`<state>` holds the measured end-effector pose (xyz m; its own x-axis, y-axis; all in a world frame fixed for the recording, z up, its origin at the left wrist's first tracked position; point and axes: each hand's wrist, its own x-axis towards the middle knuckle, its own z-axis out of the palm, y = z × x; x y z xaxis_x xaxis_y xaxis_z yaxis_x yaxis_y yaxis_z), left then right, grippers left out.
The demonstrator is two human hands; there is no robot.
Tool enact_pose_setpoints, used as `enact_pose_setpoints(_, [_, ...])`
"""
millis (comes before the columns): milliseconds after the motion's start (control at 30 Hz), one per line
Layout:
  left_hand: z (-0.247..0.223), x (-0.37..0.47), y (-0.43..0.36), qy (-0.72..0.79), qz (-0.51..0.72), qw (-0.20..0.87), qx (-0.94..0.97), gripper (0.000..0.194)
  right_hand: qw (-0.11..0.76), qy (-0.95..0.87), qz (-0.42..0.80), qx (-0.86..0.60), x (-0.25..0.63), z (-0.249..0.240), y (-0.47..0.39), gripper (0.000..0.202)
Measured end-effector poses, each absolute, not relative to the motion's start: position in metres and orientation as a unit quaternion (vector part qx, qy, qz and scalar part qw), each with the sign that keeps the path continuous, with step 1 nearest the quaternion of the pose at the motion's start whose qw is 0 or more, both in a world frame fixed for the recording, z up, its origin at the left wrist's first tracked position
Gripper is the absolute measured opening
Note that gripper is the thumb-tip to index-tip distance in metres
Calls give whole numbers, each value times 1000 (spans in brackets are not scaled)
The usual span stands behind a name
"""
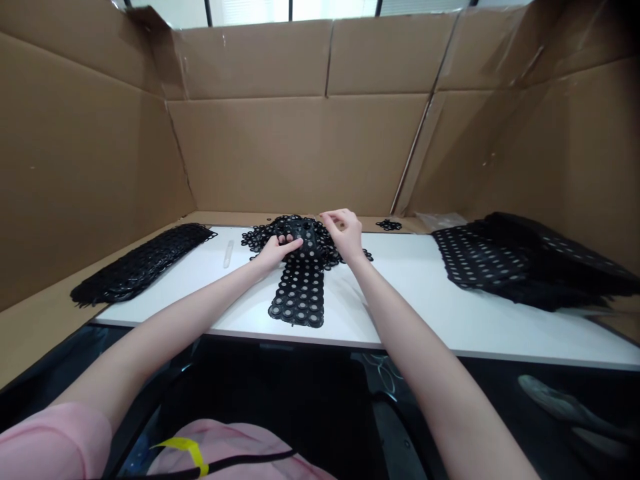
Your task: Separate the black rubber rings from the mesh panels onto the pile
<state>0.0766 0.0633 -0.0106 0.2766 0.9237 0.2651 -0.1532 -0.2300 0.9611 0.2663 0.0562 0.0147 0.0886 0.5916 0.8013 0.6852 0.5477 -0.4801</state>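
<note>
A black strip with rows of round holes lies on the white table, its lower end near the front edge. My left hand grips the strip's upper part, thumb on top and fingers beneath. Just right of it and slightly higher, my right hand is raised with thumb and forefinger pinched together; whatever is between the fingertips is too small to make out. Behind and around both hands spreads a loose pile of small black rings.
A stack of black perforated strips lies at the left. Black dotted sheets are heaped at the right. A clear narrow piece and a small ring cluster rest on the white table. Cardboard walls enclose the back and sides.
</note>
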Motion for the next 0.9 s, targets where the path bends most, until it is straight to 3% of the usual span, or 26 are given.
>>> enact_pose_setpoints(167, [-13, 73, 68, 294, 490, 575, 585, 40, 446, -798, -4, -406, 257, 24, 43, 27])
enact_pose_setpoints(400, [-13, 77, 58, 258, 439, 555, 658, 34, 387, -823, 1, -416, 254, 19, 49, 10])
enact_pose_setpoints(900, [-15, 78, 60, 247, 428, 523, 694, 25, 336, -824, -30, -455, 242, 15, 46, 26])
